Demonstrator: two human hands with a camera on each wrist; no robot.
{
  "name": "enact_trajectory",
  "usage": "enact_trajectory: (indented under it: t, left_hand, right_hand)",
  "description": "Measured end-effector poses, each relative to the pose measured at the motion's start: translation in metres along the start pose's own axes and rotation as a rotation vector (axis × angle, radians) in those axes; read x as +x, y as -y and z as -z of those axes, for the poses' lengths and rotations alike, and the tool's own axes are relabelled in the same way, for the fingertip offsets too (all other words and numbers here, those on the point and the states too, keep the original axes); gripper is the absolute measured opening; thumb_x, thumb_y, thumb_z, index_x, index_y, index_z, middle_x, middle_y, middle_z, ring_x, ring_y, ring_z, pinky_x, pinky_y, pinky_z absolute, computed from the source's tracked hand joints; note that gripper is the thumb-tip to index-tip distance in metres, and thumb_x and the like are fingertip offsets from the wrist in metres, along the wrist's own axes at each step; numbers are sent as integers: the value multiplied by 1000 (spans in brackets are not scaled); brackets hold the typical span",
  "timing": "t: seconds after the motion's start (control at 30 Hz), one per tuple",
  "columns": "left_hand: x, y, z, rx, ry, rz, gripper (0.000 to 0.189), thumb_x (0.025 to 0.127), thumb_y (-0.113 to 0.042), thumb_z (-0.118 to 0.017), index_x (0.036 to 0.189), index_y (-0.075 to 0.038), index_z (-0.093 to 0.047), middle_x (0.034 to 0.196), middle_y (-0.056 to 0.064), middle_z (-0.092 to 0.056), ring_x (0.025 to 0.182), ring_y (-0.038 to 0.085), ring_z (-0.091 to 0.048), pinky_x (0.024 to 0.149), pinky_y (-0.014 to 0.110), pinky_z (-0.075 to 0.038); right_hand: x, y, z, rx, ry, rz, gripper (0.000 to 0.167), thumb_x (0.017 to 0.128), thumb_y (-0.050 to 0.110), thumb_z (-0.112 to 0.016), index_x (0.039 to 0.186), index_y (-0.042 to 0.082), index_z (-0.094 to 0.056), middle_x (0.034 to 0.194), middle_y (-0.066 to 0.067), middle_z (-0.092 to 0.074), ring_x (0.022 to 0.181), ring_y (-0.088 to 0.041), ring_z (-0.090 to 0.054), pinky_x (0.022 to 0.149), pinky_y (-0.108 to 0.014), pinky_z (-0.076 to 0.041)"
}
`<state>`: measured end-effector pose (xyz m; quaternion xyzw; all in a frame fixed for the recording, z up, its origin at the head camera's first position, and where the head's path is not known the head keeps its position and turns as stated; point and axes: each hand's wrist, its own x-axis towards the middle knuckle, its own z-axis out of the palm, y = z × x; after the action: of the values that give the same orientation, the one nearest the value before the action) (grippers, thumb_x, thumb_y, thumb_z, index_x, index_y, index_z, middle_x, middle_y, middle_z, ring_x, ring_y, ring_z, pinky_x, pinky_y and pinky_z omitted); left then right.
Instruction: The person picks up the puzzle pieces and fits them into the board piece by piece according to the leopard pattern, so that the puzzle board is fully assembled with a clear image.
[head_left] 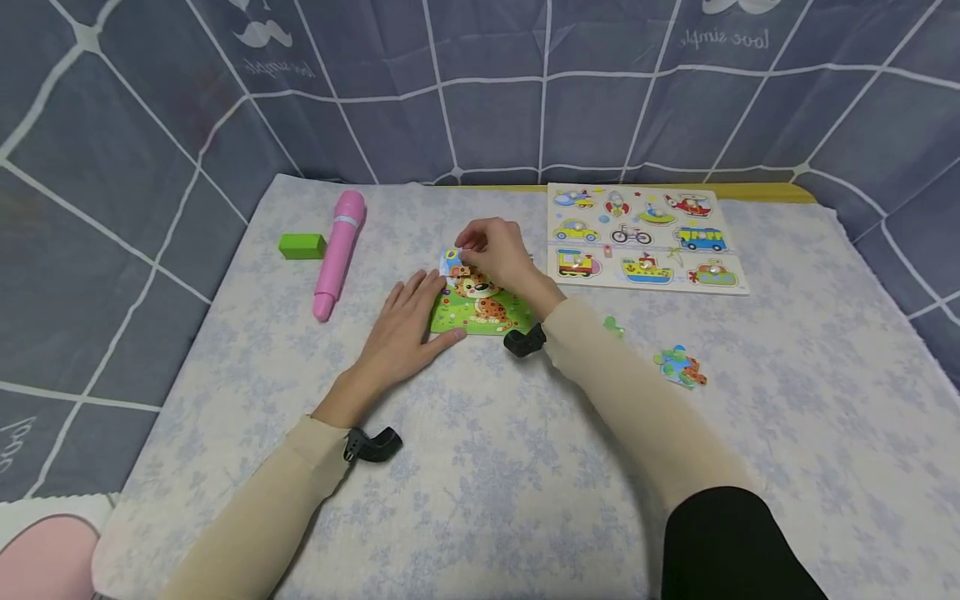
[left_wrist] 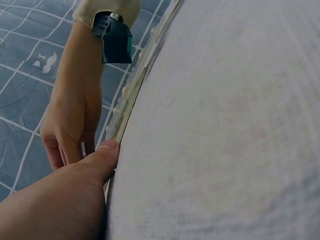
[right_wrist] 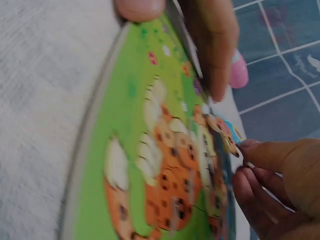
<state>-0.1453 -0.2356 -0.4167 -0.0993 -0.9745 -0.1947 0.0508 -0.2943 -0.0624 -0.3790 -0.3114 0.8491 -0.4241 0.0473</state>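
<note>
A jigsaw puzzle board (head_left: 450, 320) with a spotted cartoon animal on green grass lies on the table in the head view. My right hand (head_left: 501, 252) is over its upper left part. In the right wrist view, thumb and fingers pinch a small jigsaw piece (right_wrist: 229, 136) with orange and blue on it, tilted at the board's edge. Along the board's left side my left hand (head_left: 405, 325) rests with fingers extended, its fingertips and thumb touching the board's edge. To the right lie loose jigsaw pieces (head_left: 678, 367) and a small green piece (head_left: 613, 326), partly beside the right forearm.
A wooden vehicle peg puzzle (head_left: 648, 237) lies at the back right. A pink stick-shaped object (head_left: 339, 258) with a pale ring and a green block (head_left: 302, 246) lie at the left. Grey gridded cloth (head_left: 495, 125) hangs behind the table.
</note>
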Motion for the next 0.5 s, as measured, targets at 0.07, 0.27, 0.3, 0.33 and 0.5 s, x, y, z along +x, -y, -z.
enact_trajectory:
  t: [0.07,0.27,0.3,0.33,0.5]
  left_hand:
    - [0,0,0,8,2,0,88,102,-56,-62,167,-8,-28,174,14,-27,164,31,-15,134,51,-6]
    - [0,-1,1,17,12,-10,88,102,-56,-62,167,-7,-29,174,14,-26,164,32,-14,134,52,-6]
    - [0,-1,2,19,14,-10,88,102,-56,-62,167,-7,-29,174,14,-26,164,32,-14,134,52,-6]
    - [0,-1,2,22,16,-10,88,102,-56,-62,167,-7,-29,175,14,-25,164,32,-14,134,52,-6]
    - [1,-2,3,22,26,-11,87,102,-56,-61,167,-8,-29,175,14,-25,165,31,-13,134,52,-5]
  right_hand:
    - [1,-1,-2,-40,16,9,15,100,10,-72,113,3,-77,105,-14,-75,96,-25,-70,90,-35,-58]
    - [-4,0,1,-148,104,45,25,98,19,-78,118,5,-77,114,-12,-72,104,-25,-67,95,-38,-55]
    - [-6,0,2,-162,125,55,27,97,20,-78,119,5,-77,115,-12,-71,105,-26,-67,95,-38,-56]
    - [-8,0,2,-171,143,63,28,97,20,-79,120,5,-77,116,-13,-70,106,-27,-66,95,-38,-56]
    - [-11,-2,-1,-145,122,75,26,97,16,-79,119,2,-76,116,-15,-69,108,-28,-68,96,-37,-57]
